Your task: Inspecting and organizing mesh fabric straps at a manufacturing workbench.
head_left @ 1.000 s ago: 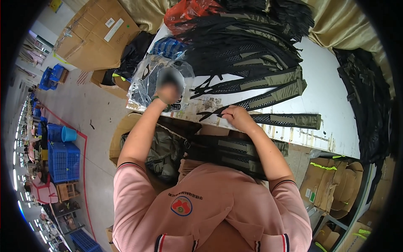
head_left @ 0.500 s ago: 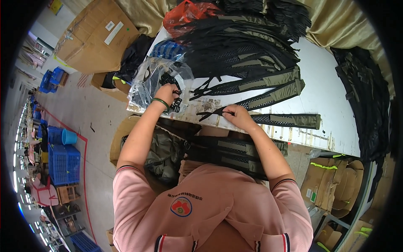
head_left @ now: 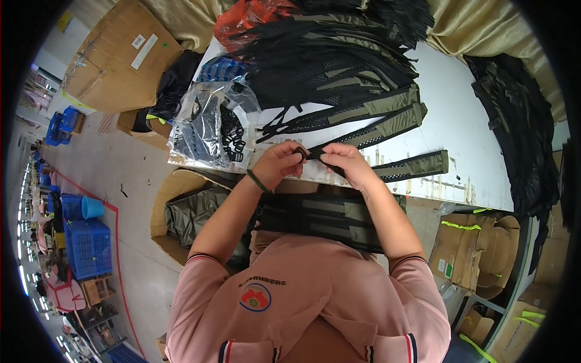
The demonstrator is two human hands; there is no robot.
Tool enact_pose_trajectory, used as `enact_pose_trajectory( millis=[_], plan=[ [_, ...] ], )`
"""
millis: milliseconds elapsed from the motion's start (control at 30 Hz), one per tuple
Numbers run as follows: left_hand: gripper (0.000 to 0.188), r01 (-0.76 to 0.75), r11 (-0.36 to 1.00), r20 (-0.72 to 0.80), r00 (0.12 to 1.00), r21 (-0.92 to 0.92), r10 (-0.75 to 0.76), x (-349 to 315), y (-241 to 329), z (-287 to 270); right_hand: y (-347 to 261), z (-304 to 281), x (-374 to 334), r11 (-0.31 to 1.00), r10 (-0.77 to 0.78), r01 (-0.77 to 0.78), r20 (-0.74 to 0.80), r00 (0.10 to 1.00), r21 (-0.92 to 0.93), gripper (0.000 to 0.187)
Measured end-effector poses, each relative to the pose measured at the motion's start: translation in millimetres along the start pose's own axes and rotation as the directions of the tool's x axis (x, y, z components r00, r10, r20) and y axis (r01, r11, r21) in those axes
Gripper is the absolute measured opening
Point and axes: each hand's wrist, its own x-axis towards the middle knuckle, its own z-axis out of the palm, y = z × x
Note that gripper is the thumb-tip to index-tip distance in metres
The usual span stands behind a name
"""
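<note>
My left hand (head_left: 279,163) is closed in a pinch on a small black plastic buckle (head_left: 302,152) at the table's near edge. Just beside it, my right hand (head_left: 348,164) pinches the narrow webbing end of a black and olive shoulder strap (head_left: 417,165). The strap's wide padded part lies on the table to the right. Fingers partly hide the buckle and the webbing, so I cannot tell whether the webbing is through it. To the left, a clear plastic bag (head_left: 196,142) holds several black buckles (head_left: 232,130).
More straps (head_left: 339,60) are piled on the white table (head_left: 451,103), with a red plastic bag (head_left: 245,24) behind. Dark straps lie across my lap. An open carton (head_left: 162,212) with olive fabric stands below left. Black fabric pieces (head_left: 514,133) hang over the right edge.
My left hand has left the clear bag with a buckle and come right to meet my right hand. The right hand still pinches the strap's end. The whole view has shifted slightly.
</note>
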Motion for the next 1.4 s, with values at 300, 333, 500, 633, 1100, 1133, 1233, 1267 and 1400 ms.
enact_pose_trajectory(
  millis=[300,333,500,633,1100,1133,1233,1267,1400],
  plan=[
    [0.022,-0.024,0.995,0.254,0.966,-0.095,0.048,9,-18,4,1,-6,-12,0.972,0.112,-0.127,0.083,0.990,0.196,0.008],
    [0.020,-0.008,0.989,0.286,0.957,-0.147,0.050,10,-19,6,0,-4,-14,0.971,0.117,-0.135,0.102,0.988,0.195,0.008],
    [0.015,0.044,0.987,0.234,0.972,-0.155,-0.007,14,-23,5,-2,-3,-17,0.980,0.088,-0.120,0.196,0.977,0.158,0.008],
    [0.013,0.064,0.988,0.272,0.962,-0.139,-0.024,17,-27,-1,-10,-1,-21,0.988,0.071,-0.042,0.188,0.980,-0.150,0.006],
    [0.019,0.024,0.953,0.296,0.953,-0.302,0.069,18,-39,7,-5,15,-26,0.861,-0.271,0.258,0.035,0.962,-0.438,0.007],
    [0.019,0.011,0.953,0.278,0.957,-0.303,0.078,18,-39,9,-5,14,-26,0.894,-0.221,0.216,0.033,0.975,-0.392,0.007],
    [0.020,-0.027,0.963,0.217,0.972,-0.270,0.088,20,-40,10,-7,14,-29,0.920,-0.166,0.168,0.037,0.985,-0.353,0.007],
    [0.020,-0.027,0.962,0.216,0.972,-0.270,0.088,20,-41,10,-9,14,-30,0.917,-0.163,0.167,0.041,0.986,-0.361,0.008],
    [0.020,-0.004,0.960,0.288,0.954,-0.279,0.088,20,-43,5,-13,13,-32,0.927,-0.139,0.159,0.083,0.987,-0.340,0.009]
  ],
)
